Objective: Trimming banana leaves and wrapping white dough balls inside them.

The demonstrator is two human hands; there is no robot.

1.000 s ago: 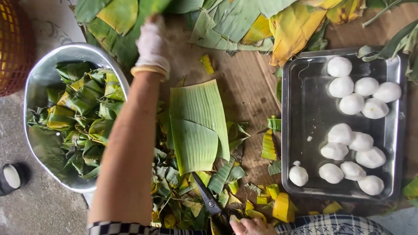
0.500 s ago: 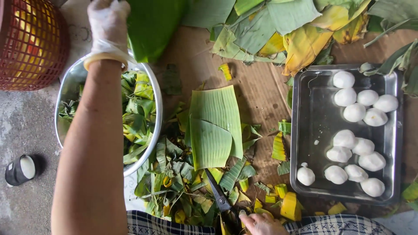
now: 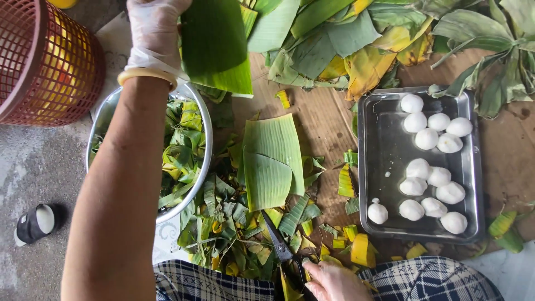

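My left hand, in a thin clear glove with a pale bangle at the wrist, grips a large green banana leaf and holds it above the board. Below it lie two trimmed leaf pieces, stacked flat on the wooden board. My right hand, at the bottom edge, holds the handles of black scissors whose blades lie among the scraps. A steel tray to the right holds several white dough balls.
A steel bowl full of leaf trimmings sits under my left arm. A red plastic basket stands top left. Whole banana leaves pile along the back. Leaf scraps litter the board's near edge. A small black and white object lies on the concrete.
My left hand has lifted the large leaf off the pile and drawn it nearer. The view has shifted, so the basket now shows more. The right hand stays on the scissors.
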